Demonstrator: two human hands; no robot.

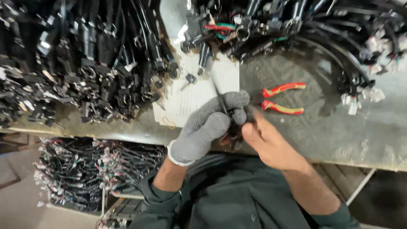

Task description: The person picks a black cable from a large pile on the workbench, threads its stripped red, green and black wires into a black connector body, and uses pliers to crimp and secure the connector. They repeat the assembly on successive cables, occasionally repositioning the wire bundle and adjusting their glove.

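My left hand (207, 125), in a grey knit glove, is closed around a small black connector part (235, 123) at the front edge of the metal workbench (339, 127). A thin black cable (215, 87) runs from it up across the bench. My bare right hand (267, 140) pinches the same part from the right. What lies between the fingertips is mostly hidden.
Pliers with red and yellow handles (283, 98) lie just right of my hands. A white paper sheet (193, 95) with a rubber band (168, 123) lies under the cable. Heaps of black wire harnesses (85, 59) cover the left and back. More harnesses (80, 169) sit below the bench.
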